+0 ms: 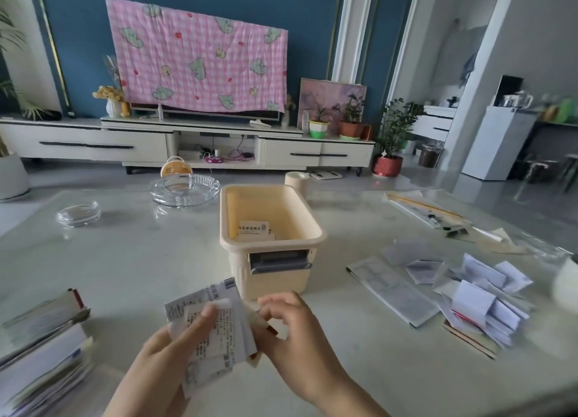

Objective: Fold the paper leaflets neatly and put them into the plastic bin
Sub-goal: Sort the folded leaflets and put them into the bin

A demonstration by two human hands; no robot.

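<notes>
Head view: left grip and right grip both pinch a white, black-printed, partly folded leaflet.

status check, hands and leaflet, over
Left grip and right grip hold one leaflet, in front of bin. Folded leaflets inside. Path to bin open.

The counter is pale, glossy, stone-look. The bin is smooth matt cream plastic. Left of the bin, the ribbed dish is clear glass. The folded leaflet before the bin and loose leaflets right of it are thin, creased matt paper
</notes>
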